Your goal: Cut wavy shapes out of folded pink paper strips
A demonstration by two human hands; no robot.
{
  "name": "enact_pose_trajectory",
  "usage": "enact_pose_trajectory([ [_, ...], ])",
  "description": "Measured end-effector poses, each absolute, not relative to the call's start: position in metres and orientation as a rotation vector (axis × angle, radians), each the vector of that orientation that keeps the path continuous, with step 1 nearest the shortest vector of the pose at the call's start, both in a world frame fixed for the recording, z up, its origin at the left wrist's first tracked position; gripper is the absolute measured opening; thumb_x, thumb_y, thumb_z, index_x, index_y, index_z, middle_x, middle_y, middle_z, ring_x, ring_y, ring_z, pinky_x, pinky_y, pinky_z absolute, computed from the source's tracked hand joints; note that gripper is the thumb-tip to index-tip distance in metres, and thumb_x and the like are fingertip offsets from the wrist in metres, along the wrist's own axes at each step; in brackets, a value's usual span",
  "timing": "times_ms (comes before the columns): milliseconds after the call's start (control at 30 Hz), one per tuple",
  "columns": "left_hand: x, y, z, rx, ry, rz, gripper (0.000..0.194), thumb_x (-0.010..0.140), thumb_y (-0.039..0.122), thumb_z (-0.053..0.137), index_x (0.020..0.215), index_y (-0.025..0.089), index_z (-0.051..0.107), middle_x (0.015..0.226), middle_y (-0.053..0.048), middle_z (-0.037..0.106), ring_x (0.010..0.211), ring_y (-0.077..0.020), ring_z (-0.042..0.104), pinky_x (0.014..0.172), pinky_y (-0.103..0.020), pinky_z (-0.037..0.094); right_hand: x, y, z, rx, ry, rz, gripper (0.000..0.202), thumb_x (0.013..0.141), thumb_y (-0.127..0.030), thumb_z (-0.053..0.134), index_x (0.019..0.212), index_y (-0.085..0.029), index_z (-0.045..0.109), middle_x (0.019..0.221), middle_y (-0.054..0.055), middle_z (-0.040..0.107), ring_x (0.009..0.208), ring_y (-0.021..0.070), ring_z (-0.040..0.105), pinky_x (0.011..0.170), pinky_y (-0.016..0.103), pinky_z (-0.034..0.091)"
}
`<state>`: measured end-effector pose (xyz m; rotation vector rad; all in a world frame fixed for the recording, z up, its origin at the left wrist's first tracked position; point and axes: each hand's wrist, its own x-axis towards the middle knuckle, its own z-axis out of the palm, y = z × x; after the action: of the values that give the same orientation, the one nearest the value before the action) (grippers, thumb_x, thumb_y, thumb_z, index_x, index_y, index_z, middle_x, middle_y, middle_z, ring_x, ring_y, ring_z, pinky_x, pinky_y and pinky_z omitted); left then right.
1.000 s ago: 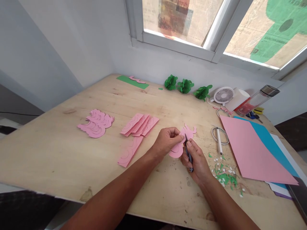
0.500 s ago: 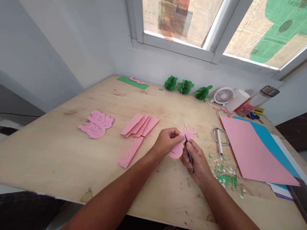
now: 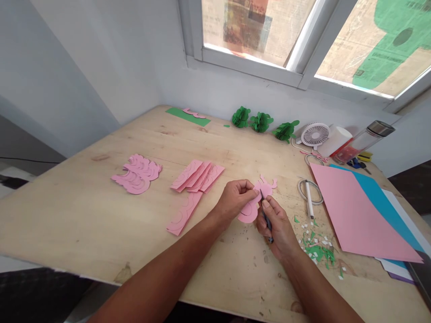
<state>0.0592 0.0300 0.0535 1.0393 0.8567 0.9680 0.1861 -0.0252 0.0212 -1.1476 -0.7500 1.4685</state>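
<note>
My left hand (image 3: pixel 237 197) pinches a scalloped pink paper piece (image 3: pixel 248 214) between thumb and fingers, above the table. A slim dark pointed tool (image 3: pixel 267 220) is gripped in my right hand (image 3: pixel 276 224), its tip against the paper beside my left thumb. Fingers cover much of the tool, so its exact kind is unclear. A curly pink paper strip (image 3: pixel 269 183) shows just beyond the held piece. Left of my hands lie folded pink paper strips (image 3: pixel 198 176) with drawn curves, one pink strip (image 3: pixel 183 215) nearer me, and a pile of cut scalloped pink pieces (image 3: pixel 137 175).
Green and white paper scraps (image 3: pixel 319 252) lie right of my right hand. Beyond them are a white pen-like tool (image 3: pixel 309 199) with a cord and pink sheets (image 3: pixel 357 211) over blue ones. Green paper ornaments (image 3: pixel 261 122), a small fan (image 3: pixel 315 134) and a bottle (image 3: pixel 365 141) stand along the wall.
The whole view has shifted very slightly. Both hands keep their hold on the paper and the tool, with hardly any visible movement.
</note>
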Motion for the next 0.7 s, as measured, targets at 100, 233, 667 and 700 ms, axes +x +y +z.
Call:
enact_pose_trajectory([
  [100,0.0594,0.0311,0.0518,1.038,0.858,0.966,0.024,0.064,0.035,0.069,0.061,0.015,0.055,0.059,0.003,0.053,0.056,-0.0088,0.044,0.054,-0.021,0.031,0.1861,-0.0254,0.0219,-1.150,-0.756,1.465,0.037,0.078,-0.050,0.071,0.090,-0.023,0.049,0.046,-0.011,0.044,0.037,0.0036,0.023,0.035,0.014,0.014],
  [233,0.0596,0.0321,0.0501,1.036,0.855,0.971,0.023,0.065,0.034,0.068,0.061,0.015,0.055,0.060,0.003,0.053,0.057,-0.0090,0.045,0.055,-0.022,0.032,0.1855,-0.0253,0.0228,-1.159,-0.746,1.455,0.037,0.076,-0.050,0.072,0.090,-0.023,0.050,0.045,-0.011,0.044,0.038,0.0041,0.023,0.035,0.014,0.014],
  [667,0.0600,0.0328,0.0491,1.041,0.864,0.982,0.022,0.065,0.034,0.068,0.061,0.016,0.056,0.061,0.001,0.055,0.059,-0.0108,0.048,0.055,-0.022,0.035,0.1853,-0.0251,0.0218,-1.172,-0.747,1.454,0.038,0.076,-0.050,0.072,0.092,-0.022,0.051,0.045,-0.011,0.043,0.038,0.0043,0.022,0.035,0.014,0.013],
  [700,0.0601,0.0330,0.0487,1.041,0.864,0.982,0.022,0.065,0.035,0.068,0.061,0.016,0.056,0.060,0.001,0.055,0.059,-0.0108,0.048,0.055,-0.022,0.035,0.1853,-0.0251,0.0219,-1.171,-0.747,1.456,0.038,0.076,-0.050,0.072,0.091,-0.022,0.051,0.045,-0.011,0.042,0.038,0.0043,0.022,0.035,0.015,0.013],
])
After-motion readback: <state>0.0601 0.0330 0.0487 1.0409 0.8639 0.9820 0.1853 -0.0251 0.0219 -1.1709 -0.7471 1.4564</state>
